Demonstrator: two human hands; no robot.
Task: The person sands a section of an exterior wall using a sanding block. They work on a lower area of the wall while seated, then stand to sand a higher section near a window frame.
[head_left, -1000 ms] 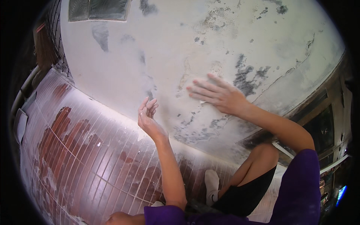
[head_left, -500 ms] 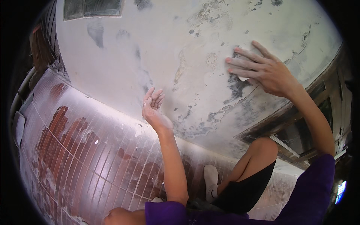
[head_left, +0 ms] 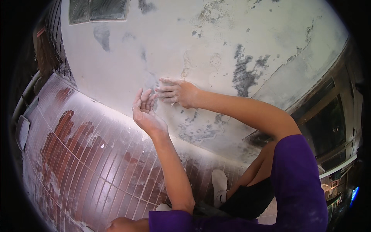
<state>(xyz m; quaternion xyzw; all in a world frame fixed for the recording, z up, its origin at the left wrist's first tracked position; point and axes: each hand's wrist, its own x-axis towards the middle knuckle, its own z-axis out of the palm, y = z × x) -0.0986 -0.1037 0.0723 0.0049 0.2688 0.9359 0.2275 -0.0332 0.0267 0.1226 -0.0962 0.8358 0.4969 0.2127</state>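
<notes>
My right hand [head_left: 177,93] lies nearly flat against the pale wall [head_left: 162,42], its dusty fingers pointing left. A corner of a thin white flat piece [head_left: 172,103] shows under the palm; the rest is covered, and I cannot tell its kind. Just left of it, my left hand [head_left: 147,112] is raised close to the wall, palm up. Its fingers are loosely bent and apart, with nothing in them. White dust coats both hands. Dark grey patches [head_left: 244,73] and flaking spots mark the wall, and a crack runs down its right part.
The tiled floor [head_left: 96,174], reddish-brown under white dust, meets the wall below my hands. A window [head_left: 98,9] is at the top left, a broom [head_left: 45,50] at the far left. A dark wooden frame [head_left: 328,120] stands at right. My socked foot [head_left: 219,183] rests near the wall.
My right hand has swept left and slightly down along the wall with the white piece, uncovering the dark patch. My left hand has shifted a little left.
</notes>
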